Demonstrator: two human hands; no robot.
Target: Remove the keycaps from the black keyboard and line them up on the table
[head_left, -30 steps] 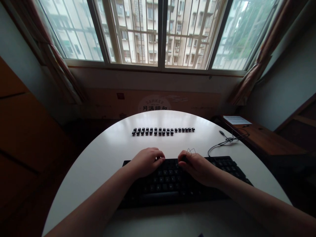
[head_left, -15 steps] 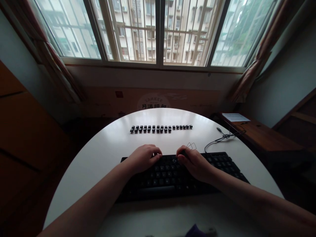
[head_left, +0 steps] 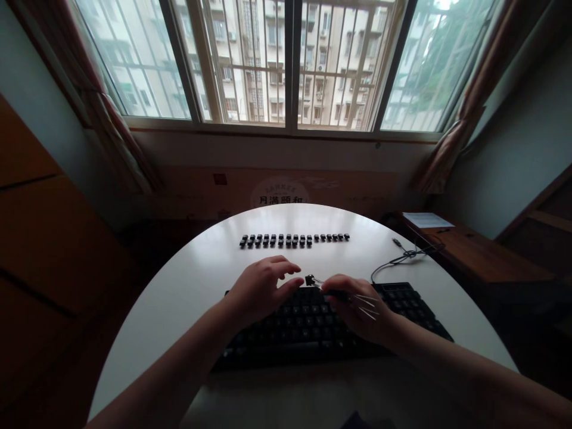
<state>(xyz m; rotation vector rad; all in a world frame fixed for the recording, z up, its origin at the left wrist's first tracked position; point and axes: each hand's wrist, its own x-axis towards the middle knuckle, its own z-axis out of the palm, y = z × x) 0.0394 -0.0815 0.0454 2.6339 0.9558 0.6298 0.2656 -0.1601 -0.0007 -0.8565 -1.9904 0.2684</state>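
A black keyboard (head_left: 290,345) lies on the white table beneath both hands, its upper middle partly hidden by them. My right hand (head_left: 353,301) is closed around a keycap puller (head_left: 336,293) with a dark handle; thin wires stick out at both ends. At the puller's left tip sits a black keycap (head_left: 310,279), raised above the keyboard's back edge. My left hand (head_left: 267,283) is open, thumb and fingers apart, just left of that keycap and not touching it. Beyond the hands, several black keycaps (head_left: 280,241) stand in two rows.
The round white table (head_left: 152,310) has a curved far edge. A black cable (head_left: 402,256) lies coiled at the right, over toward a brown side desk (head_left: 482,256) with a paper sheet (head_left: 428,220). A dark purple item (head_left: 356,420) shows at the bottom edge.
My right hand has turned the puller, and a keycap now shows at its tip above the keyboard. My left hand's fingers have spread and extended toward it. The view has tilted slightly up.
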